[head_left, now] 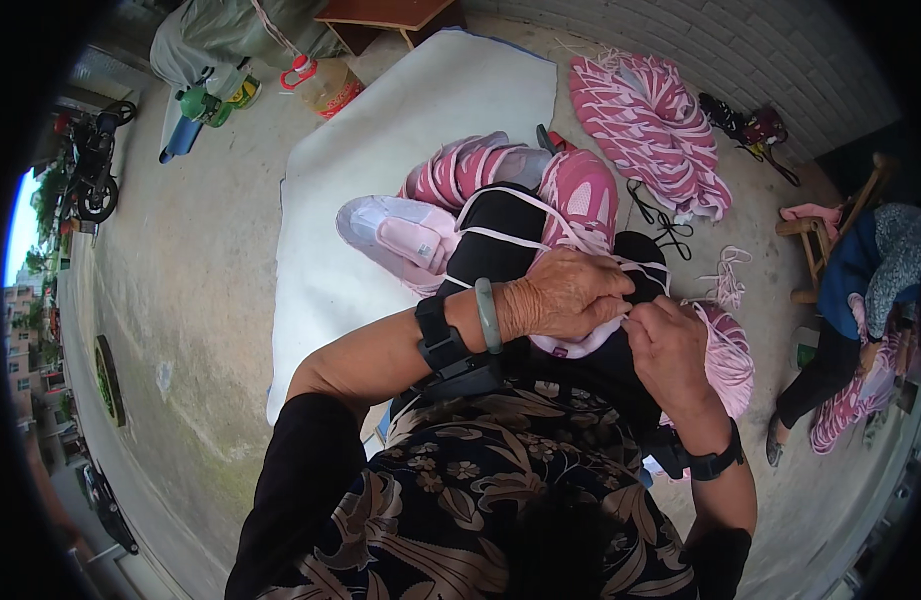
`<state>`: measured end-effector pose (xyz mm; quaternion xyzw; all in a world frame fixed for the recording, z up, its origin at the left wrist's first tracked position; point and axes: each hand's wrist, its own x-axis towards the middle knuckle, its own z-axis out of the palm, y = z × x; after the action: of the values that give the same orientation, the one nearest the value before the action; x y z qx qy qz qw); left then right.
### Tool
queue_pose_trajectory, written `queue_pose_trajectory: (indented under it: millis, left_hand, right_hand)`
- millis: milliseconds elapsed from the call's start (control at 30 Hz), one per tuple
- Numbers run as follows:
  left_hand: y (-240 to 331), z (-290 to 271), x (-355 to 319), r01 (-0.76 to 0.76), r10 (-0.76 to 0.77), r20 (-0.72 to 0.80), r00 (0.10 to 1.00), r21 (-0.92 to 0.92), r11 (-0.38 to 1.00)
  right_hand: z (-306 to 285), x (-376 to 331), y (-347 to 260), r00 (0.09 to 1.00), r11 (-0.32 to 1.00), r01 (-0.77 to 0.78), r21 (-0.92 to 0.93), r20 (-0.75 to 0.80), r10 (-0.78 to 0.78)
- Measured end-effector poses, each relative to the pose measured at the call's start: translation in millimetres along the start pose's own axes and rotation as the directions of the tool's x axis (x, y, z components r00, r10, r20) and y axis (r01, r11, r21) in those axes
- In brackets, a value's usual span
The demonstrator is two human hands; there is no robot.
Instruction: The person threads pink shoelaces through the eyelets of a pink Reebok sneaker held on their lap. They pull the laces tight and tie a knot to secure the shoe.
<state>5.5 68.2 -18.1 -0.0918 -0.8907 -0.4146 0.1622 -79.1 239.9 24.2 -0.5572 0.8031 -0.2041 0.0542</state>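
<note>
A pink sneaker (580,192) rests on my lap, its toe pointing away from me. Pale pink shoelaces (508,236) trail from it across my black-clad leg. Over the sneaker's near end, my left hand (570,295) is closed in a pinch on a shoelace. Close beside it, the fingers of my right hand (670,345) are also pinched around a lace; the lace ends are mostly hidden. Left of the sneaker lies another pale pink shoe (400,240), its insole facing up. Behind them is a row of nested pink shoes (480,172).
A white sheet (380,130) covers the ground ahead. Bundled pink shoes (650,130) lie at the far right, near black cords (662,222). More pink shoes (725,360) sit by my right arm. Another person (860,280) sits at right beside a wooden chair (820,235). Bottles (325,85) stand far left.
</note>
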Motion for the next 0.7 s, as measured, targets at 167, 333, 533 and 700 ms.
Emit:
queue_pose_trajectory:
  millis: [167, 333, 533, 700]
  left_hand:
    - [-0.1, 3.4, 13.3, 0.078, -0.043, 0.199, 0.979, -0.174, 0.982]
    - [-4.0, -4.5, 8.5, 0.311, -0.200, 0.301, 0.932, -0.384, 0.869]
    - [-9.5, -28.4, -6.1, 0.305, -0.291, 0.115, 0.950, -0.124, 0.944]
    - [-15.4, -20.3, -17.7, 0.199, -0.199, -0.027, 0.980, 0.269, 0.942]
  right_hand:
    - [2.6, -4.7, 9.2, 0.996, 0.988, -0.043, 0.145, -0.067, 0.054]
    - [13.0, -1.0, 11.0, 0.996, 0.977, 0.020, 0.214, -0.093, 0.000]
    - [39.4, 15.5, 17.3, 0.983, 0.868, -0.045, 0.494, -0.131, 0.125]
    - [59.0, 20.2, 20.3, 0.969, 0.880, -0.072, 0.469, -0.175, 0.173]
